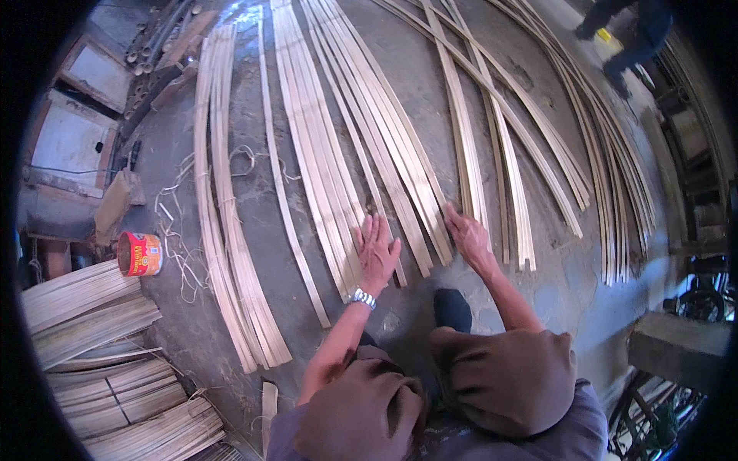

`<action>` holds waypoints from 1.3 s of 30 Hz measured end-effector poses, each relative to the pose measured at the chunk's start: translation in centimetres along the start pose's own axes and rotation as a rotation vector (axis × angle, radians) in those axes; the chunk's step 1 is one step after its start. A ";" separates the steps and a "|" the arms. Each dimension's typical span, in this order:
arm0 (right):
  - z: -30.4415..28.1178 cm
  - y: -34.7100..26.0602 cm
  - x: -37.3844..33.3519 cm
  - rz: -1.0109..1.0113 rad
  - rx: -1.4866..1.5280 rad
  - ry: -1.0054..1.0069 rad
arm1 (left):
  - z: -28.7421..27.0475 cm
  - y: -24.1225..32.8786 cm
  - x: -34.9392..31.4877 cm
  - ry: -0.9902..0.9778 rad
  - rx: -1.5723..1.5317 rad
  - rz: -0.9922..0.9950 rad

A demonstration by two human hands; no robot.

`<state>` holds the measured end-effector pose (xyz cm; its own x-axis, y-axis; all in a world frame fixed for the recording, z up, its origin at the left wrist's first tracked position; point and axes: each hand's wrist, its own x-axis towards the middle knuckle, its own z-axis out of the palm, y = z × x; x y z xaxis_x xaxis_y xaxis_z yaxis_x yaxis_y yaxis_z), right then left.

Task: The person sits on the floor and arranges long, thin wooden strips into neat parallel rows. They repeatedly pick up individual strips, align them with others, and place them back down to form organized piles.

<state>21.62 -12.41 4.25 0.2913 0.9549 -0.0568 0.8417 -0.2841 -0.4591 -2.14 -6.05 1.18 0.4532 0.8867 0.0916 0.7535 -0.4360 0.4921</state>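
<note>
Long pale bamboo strips lie on the grey floor, fanned out lengthwise before me. My left hand (377, 250), with a metal-banded watch on its wrist, lies palm down near the close ends of the middle strips. Its fingers are stretched out, between a wide row of strips (311, 154) and the group of strips (392, 161) to its right. My right hand (470, 237) is beside the right edge of that second group, fingers extended, its fingertips at the outermost strip. Neither hand grips anything. A narrow single strip (280, 177) lies apart, left of the wide row.
Bundled strips (219, 184) lie further left, near thin curled shavings (184, 253). A red tin (141, 254) stands by stacked strips (127, 396). Crossing strips (500, 115) and darker strips (607, 177) spread to the right. Another person's legs (634, 38) are at the far right.
</note>
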 end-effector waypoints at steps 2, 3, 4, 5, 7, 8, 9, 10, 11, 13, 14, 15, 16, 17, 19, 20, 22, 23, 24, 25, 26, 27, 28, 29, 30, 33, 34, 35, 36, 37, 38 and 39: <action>0.2 0.1 0.0 0.027 -0.021 -0.030 | 0.0 0.0 0.0 0.008 0.011 0.006; 0.2 0.3 0.1 0.026 -0.019 -0.030 | 0.1 0.0 0.1 0.001 0.013 0.007; 0.3 0.6 0.1 0.024 -0.018 -0.031 | 0.2 0.0 0.2 -0.006 0.012 0.006; 0.3 0.8 -0.1 0.021 -0.017 -0.033 | 0.3 0.1 0.3 -0.012 0.011 0.003; 0.2 0.5 -0.1 -0.012 -0.006 0.001 | 0.2 0.0 0.4 -0.006 0.018 0.007; 0.0 0.4 -0.3 -0.030 -0.001 0.017 | 0.2 0.1 0.3 -0.010 0.020 0.006; 0.0 0.2 -0.3 -0.018 -0.008 0.004 | 0.2 0.0 0.3 -0.006 0.027 0.007; 0.0 0.1 -0.2 -0.008 -0.015 -0.010 | 0.2 -0.2 0.3 -0.003 0.034 0.006; 0.0 -0.1 -0.1 0.001 -0.021 -0.024 | 0.2 -0.2 0.2 -0.014 0.030 0.000; 0.2 -0.1 -0.1 -0.005 0.026 0.002 | 0.1 -0.1 0.3 -0.032 0.023 -0.007; 0.3 -0.1 -0.1 -0.010 0.050 0.013 | 0.0 0.0 0.2 -0.037 0.018 -0.010; 0.4 -0.2 0.1 0.003 0.100 0.012 | -0.2 -0.1 0.2 -0.038 0.017 -0.014; 0.5 -0.3 0.2 0.014 0.151 0.010 | -0.3 -0.1 0.1 -0.038 0.016 -0.018; 0.5 -0.5 0.2 0.024 0.202 0.007 | -0.5 -0.2 0.0 -0.041 0.008 -0.026; 2.4 2.2 -0.2 0.030 0.293 0.143 | -0.3 0.7 0.5 -0.050 -0.030 -0.012; 3.1 3.1 -0.1 0.029 0.341 0.211 | -0.1 1.2 0.8 -0.052 -0.046 -0.007; 2.6 0.8 -0.1 0.156 0.454 0.165 | -0.6 0.6 0.3 -0.057 -0.044 -0.041; 2.2 -0.1 -0.4 0.121 0.475 0.192 | -0.7 0.6 0.1 -0.051 -0.073 -0.057; 1.2 -0.6 -0.6 0.088 0.487 0.231 | -0.7 1.0 0.4 -0.042 -0.111 -0.060; -0.6 -2.9 -0.7 0.145 0.395 0.115 | -1.4 0.9 0.0 -0.020 -0.162 -0.087; -1.1 -3.2 -0.9 0.139 0.408 0.135 | -1.5 1.5 0.4 -0.011 -0.248 -0.098; -1.3 -3.6 -1.1 0.134 0.424 0.147 | -1.4 1.8 0.5 -0.005 -0.333 -0.115; -1.2 -3.9 -1.4 0.128 0.441 0.159 | -1.4 2.2 0.7 0.000 -0.416 -0.132; -0.6 -4.3 -1.4 0.095 0.495 0.202 | -0.9 2.2 0.8 0.049 -0.442 -0.114; -0.1 -4.8 -1.4 0.062 0.547 0.242 | -0.7 2.4 0.8 0.057 -0.457 -0.123; 0.6 -6.1 -1.8 0.083 0.599 0.178 | -0.2 2.7 0.7 0.080 -0.490 -0.152; 0.8 -6.5 -1.7 0.077 0.609 0.165 | -0.1 2.8 0.7 0.089 -0.492 -0.163; 1.1 -6.7 -1.6 0.071 0.619 0.153 | 0.1 2.8 0.7 0.098 -0.495 -0.173; 1.4 -6.7 -1.6 0.066 0.628 0.142 | 0.3 2.9 0.7 0.118 -0.486 -0.173; 2.2 -6.6 -1.7 0.001 0.646 0.159 | 0.6 2.9 0.8 0.137 -0.478 -0.173; 2.5 -6.2 -1.8 0.024 0.611 0.120 | 0.9 2.9 0.9 0.156 -0.471 -0.172; 2.7 -6.2 -1.9 0.044 0.577 0.077 | 1.0 2.7 0.9 0.134 -0.480 -0.204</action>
<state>14.60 -12.24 4.86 0.3711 0.9281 -0.0318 0.4506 -0.2099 -0.8677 0.82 -6.58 1.70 0.2315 0.9717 0.0470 0.5036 -0.1610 0.8488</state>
